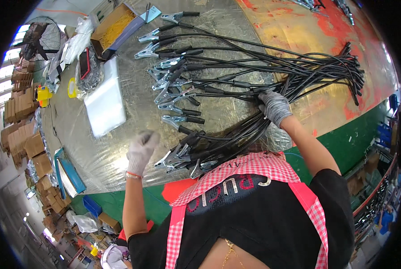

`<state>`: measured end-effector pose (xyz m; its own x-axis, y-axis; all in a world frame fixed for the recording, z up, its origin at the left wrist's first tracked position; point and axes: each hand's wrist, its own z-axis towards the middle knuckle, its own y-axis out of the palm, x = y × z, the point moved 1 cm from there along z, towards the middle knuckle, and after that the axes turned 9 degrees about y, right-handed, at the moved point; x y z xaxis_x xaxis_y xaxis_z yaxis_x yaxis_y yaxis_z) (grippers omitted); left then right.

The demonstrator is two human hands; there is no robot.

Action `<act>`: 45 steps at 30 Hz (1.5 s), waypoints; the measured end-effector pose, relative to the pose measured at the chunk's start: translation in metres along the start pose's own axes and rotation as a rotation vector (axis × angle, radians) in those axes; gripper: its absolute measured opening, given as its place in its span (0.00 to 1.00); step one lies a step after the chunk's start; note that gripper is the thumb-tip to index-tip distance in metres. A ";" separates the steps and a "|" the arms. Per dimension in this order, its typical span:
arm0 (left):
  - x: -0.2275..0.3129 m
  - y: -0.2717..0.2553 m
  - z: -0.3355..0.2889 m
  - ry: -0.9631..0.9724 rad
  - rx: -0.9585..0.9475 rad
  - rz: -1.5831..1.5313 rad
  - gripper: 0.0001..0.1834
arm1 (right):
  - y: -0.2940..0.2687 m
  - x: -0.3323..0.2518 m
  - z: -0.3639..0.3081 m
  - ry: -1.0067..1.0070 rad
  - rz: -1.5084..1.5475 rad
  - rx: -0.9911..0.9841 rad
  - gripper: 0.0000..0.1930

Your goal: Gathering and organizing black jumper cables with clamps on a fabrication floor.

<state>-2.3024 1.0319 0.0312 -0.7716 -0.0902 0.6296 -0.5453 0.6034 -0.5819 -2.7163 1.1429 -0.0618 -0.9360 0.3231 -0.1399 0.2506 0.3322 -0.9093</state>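
Black cables [294, 71] with silver spring clamps [149, 50] lie spread over the table, clamps to the left and cable ends to the right. In a grey knit glove, my right hand [274, 106] closes its fingers round some of these cables near their middle. A second bunch of clamp cables [236, 138] lies nearest my body, its clamps [178, 159] heaped by the table's front edge. My left hand [143, 145], in a pale glove, hovers left of that heap with its fingers curled. Nothing shows in it.
Left of the clamps lie a stack of clear plastic bags [105, 101], a phone [84, 64], yellow tape [72, 88] and a box of yellow ties [115, 31]. A teal folder [69, 172] stands at the table's left edge. More clamps [310, 4] lie at the far right.
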 end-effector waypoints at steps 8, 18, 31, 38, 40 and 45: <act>0.012 0.049 0.091 -0.174 0.302 0.363 0.46 | 0.015 -0.028 0.022 -0.079 -0.169 -0.008 0.09; 0.026 0.030 0.084 -0.136 0.177 -0.493 0.25 | 0.020 -0.130 0.043 -0.130 0.591 -0.115 0.12; 0.095 -0.016 0.066 0.380 0.197 -0.677 0.28 | -0.028 -0.116 -0.003 -0.358 0.696 -0.739 0.17; 0.072 -0.011 -0.021 0.446 -0.195 -0.199 0.40 | -0.042 -0.137 -0.005 -0.491 0.799 -0.523 0.19; 0.091 -0.008 -0.033 0.573 -0.018 0.219 0.35 | -0.054 -0.137 -0.009 -0.449 0.866 -0.683 0.18; 0.097 0.011 -0.045 0.726 0.156 0.650 0.19 | -0.072 -0.133 -0.008 -0.420 0.586 -0.647 0.25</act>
<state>-2.3687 1.0652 0.1088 -0.5761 0.7617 0.2965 -0.1639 0.2477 -0.9549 -2.6083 1.0832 0.0254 -0.5994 0.2914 -0.7456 0.6759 0.6833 -0.2763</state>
